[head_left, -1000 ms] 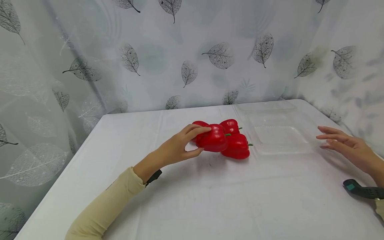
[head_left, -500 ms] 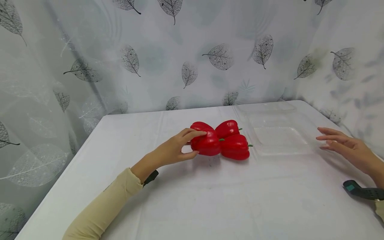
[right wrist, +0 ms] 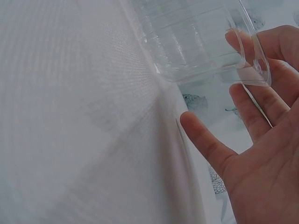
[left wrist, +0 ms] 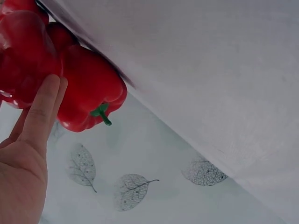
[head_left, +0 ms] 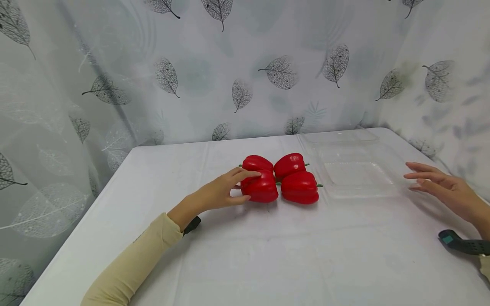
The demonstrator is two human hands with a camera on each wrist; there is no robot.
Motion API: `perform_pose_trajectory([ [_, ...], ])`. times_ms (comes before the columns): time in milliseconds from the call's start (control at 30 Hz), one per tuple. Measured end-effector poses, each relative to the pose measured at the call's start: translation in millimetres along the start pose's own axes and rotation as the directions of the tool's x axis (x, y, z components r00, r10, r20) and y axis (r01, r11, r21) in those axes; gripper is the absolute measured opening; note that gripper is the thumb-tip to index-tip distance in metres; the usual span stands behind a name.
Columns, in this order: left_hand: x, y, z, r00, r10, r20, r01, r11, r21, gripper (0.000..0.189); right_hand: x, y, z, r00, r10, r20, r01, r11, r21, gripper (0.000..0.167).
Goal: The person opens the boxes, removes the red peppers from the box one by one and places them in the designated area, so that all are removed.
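Note:
Several red bell peppers with green stems sit clustered at mid-table. My left hand holds the front-left bell pepper from its left side, index finger across the top and thumb low in front. Close around it are the back-left pepper, back-right pepper and front-right pepper. In the left wrist view, extended fingers lie against the red skin. My right hand, fingers spread, is at the right side of a clear plastic container; the right wrist view shows fingertips overlapping the container's rim.
A white cloth covers the table. Behind and along both sides hangs a pale curtain printed with grey leaves. The transparent container stands at the back right, its raised lid side toward the curtain.
My left hand has moved slightly left and down with its pepper, which now sits lower, in front of the back-left pepper. The right hand has stayed in place.

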State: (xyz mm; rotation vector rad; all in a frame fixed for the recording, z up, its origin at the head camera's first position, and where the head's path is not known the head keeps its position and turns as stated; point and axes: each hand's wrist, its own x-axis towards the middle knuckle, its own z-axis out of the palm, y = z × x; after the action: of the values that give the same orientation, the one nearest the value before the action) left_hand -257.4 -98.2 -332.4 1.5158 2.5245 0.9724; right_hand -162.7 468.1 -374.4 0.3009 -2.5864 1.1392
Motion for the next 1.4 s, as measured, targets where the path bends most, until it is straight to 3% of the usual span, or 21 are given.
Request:
perform_pose_trajectory([
  [500,-1.2,-4.2,4.2,0.997,-0.022,0.073,0.023,1.000,-0.015,0.062,1.4,0.6,0.0,1.000,0.011,0.010,-0.011,1.000,-0.010,0.026],
  [1000,-3.1,-4.3,1.1,0.978,-0.170,0.125,0.165,0.985,0.047,0.066,0.7,0.6,1.8,1.000,0.003,0.002,-0.003,1.000,-0.014,0.025],
  [1400,-3.4,-3.2,-0.2,0.974,-0.184,0.131,0.177,0.982,0.061,0.067,1.4,-0.9,2.3,1.000,-0.010,0.000,0.010,1.000,0.008,0.025],
])
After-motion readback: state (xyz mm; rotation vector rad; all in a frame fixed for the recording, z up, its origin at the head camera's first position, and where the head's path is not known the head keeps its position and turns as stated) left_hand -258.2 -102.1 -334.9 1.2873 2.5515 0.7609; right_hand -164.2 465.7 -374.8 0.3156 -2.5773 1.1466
